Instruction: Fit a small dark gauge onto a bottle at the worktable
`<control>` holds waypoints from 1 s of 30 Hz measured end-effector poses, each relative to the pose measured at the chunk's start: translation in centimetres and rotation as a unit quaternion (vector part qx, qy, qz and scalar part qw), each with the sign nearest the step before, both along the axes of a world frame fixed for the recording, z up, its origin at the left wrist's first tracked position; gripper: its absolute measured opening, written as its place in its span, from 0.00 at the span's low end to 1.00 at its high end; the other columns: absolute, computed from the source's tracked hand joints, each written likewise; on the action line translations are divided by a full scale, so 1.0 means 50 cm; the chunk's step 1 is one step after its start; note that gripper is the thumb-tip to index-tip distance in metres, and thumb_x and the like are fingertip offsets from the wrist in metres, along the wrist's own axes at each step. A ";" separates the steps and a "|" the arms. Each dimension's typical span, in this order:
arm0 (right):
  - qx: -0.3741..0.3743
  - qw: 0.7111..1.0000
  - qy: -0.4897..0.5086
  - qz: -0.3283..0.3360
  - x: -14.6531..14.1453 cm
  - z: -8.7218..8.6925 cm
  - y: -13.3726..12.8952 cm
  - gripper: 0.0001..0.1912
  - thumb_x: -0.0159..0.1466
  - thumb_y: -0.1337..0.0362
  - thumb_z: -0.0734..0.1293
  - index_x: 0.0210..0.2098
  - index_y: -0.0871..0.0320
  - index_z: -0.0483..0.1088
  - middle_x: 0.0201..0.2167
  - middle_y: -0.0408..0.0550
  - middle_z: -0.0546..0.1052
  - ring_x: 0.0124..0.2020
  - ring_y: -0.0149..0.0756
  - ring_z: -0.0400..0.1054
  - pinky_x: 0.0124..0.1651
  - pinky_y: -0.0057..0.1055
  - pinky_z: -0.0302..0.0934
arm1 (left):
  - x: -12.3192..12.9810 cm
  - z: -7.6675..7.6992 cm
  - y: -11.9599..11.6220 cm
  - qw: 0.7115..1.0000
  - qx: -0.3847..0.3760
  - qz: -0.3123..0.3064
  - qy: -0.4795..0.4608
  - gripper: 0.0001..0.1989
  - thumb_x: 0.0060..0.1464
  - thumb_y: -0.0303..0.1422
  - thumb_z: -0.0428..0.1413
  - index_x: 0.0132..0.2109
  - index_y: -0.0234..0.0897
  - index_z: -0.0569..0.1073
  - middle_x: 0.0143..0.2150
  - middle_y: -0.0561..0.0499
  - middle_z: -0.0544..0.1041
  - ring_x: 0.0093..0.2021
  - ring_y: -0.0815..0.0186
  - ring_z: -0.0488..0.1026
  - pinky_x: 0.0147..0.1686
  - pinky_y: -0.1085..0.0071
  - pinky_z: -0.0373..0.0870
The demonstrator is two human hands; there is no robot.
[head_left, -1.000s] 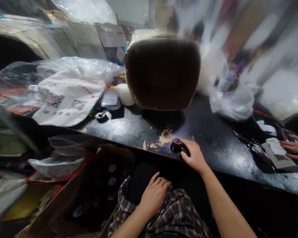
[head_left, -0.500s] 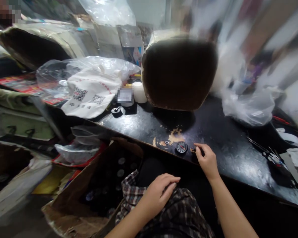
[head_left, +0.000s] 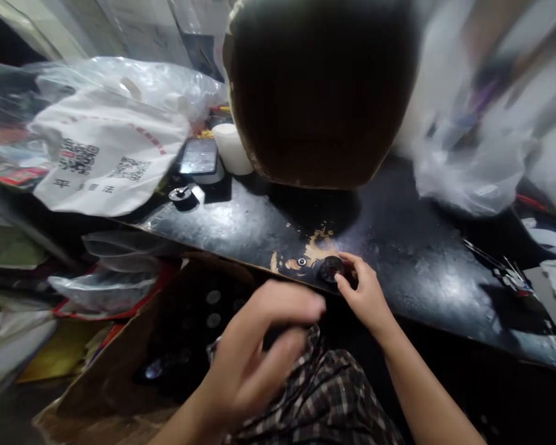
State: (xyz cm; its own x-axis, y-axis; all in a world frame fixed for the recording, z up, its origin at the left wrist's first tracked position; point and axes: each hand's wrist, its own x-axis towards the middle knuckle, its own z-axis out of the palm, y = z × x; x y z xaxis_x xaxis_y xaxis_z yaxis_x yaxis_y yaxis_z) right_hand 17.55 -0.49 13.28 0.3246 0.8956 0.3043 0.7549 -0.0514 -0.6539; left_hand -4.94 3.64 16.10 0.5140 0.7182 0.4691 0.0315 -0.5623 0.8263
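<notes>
At the near edge of the black table, a small round black dial gauge [head_left: 331, 269] shows some red on its tilted face. My right hand [head_left: 362, 287] has its thumb and fingers closed on the gauge's right side. Left of the gauge lies a small ring-shaped part [head_left: 302, 262], touched by neither hand. My left hand [head_left: 264, 340] hovers over my lap in front of the table edge, slightly blurred, thumb apart from the bent fingers and nothing seen between them.
A large dark lamp-like hood [head_left: 324, 99] hangs over the black table [head_left: 408, 259]. To the left are a white printed bag [head_left: 106, 154], a phone [head_left: 200, 156], a white cup-like roll [head_left: 232, 148] and a round metal part [head_left: 182, 196]. Tweezers [head_left: 482, 259] lie right; a cardboard box [head_left: 97, 377] stands below.
My right hand has moved left and taken hold of the dial gauge, tilting it. My left hand has risen from my lap. The view has shifted closer to the table.
</notes>
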 end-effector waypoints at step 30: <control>-0.136 0.952 -0.176 0.209 -0.027 0.072 0.118 0.26 0.67 0.58 0.64 0.62 0.58 0.58 0.55 0.52 0.71 0.55 0.43 0.63 0.56 0.46 0.55 | 0.071 -0.087 0.174 0.989 -0.016 0.106 0.103 0.10 0.67 0.31 0.45 0.50 0.41 0.69 0.50 0.53 0.74 0.51 0.67 0.69 0.52 0.66 0.64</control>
